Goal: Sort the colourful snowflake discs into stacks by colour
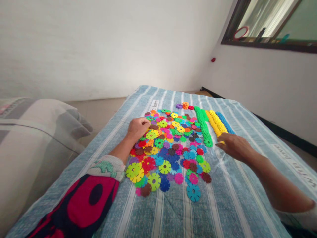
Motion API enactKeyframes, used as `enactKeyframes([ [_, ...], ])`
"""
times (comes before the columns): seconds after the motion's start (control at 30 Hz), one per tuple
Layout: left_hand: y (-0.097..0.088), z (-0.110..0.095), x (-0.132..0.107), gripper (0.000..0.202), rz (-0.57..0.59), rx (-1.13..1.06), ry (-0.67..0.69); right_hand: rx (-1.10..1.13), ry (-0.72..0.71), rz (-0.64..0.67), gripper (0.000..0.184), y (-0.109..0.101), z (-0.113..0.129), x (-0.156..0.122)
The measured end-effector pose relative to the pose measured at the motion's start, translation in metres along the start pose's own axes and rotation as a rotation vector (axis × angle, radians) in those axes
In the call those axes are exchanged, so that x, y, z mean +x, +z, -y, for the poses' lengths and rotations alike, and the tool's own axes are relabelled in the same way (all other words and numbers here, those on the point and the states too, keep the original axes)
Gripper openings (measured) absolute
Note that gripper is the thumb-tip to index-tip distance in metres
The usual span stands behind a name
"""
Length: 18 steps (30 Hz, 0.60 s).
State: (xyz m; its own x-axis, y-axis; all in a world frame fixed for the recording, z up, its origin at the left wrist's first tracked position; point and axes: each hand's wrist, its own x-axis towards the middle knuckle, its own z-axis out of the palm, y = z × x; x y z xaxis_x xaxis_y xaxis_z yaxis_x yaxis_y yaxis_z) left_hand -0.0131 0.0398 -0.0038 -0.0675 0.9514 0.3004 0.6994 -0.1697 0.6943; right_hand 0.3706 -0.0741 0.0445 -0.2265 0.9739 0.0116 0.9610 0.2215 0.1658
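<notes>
A wide spread of colourful notched plastic discs (pixel 164 167) lies on the striped cloth. At its left edge is my left hand (pixel 137 129), fingers curled together over the discs; whatever they hold is hidden. My right hand (pixel 235 144) is closed in a pinch, with a small yellow disc (pixel 222 142) showing at its fingertips. It sits at the near end of a row of overlapping yellow discs (pixel 217 123). Left of that runs a long row of green discs (pixel 203 127), and to the right a row of blue discs (pixel 224 121), partly behind my hand.
Beyond the spread are a small orange stack (pixel 185 105), a purple disc (pixel 179 106) and a red disc (pixel 191 107). The blue striped cloth (pixel 146 218) covers the table. A light-covered piece of furniture (pixel 37 148) stands at the left, and a white wall (pixel 111 49) rises behind.
</notes>
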Motion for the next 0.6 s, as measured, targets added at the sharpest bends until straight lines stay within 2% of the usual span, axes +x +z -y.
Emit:
enactKeyframes([
  [0.27,-0.001,-0.001,-0.003,0.024,-0.009,-0.014,0.012,0.310,-0.326,-0.237,0.023,0.005,0.068,-0.019],
  [0.4,-0.001,-0.001,-0.004,0.024,-0.006,-0.009,0.017,0.379,-0.375,-0.331,0.024,0.013,0.091,-0.022],
  [0.6,0.001,0.001,-0.004,0.025,-0.007,-0.038,0.015,0.400,-0.380,-0.345,0.023,0.032,0.105,-0.024],
])
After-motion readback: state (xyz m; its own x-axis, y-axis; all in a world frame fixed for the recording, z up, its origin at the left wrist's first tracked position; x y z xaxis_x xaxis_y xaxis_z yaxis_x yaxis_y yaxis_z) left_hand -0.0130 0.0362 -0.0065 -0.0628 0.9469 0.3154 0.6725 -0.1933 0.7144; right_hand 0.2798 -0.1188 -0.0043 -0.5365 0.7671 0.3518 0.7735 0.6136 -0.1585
